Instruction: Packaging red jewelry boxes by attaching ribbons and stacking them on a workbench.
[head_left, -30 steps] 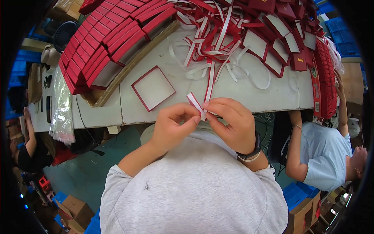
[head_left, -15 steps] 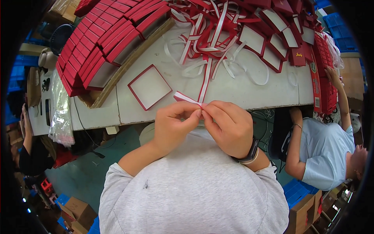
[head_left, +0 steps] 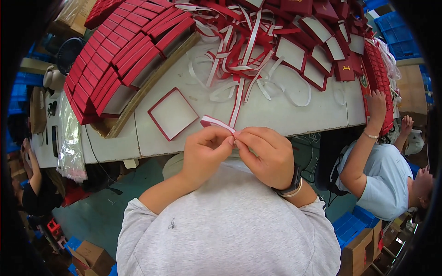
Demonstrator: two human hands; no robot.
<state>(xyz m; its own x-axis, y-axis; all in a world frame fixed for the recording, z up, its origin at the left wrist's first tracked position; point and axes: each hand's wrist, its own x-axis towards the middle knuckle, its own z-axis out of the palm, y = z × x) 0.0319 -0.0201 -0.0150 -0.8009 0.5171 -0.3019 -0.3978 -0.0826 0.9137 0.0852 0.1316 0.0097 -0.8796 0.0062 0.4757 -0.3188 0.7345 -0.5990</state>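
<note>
Red-and-white ribbon, its end swung leftward since a second earlier, stretched across the table; left hand and right hand, nearly closed, pinched it together, seemingly steadying its fold.

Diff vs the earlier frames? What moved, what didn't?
The red-and-white ribbon's short end swung left and lower; left hand and right hand fingertips drew closer together. At right, the co-worker's banded hand rose from the table edge toward the red stack. Unchanged: both hands pinch the ribbon; the open red box lies on the table.
</note>
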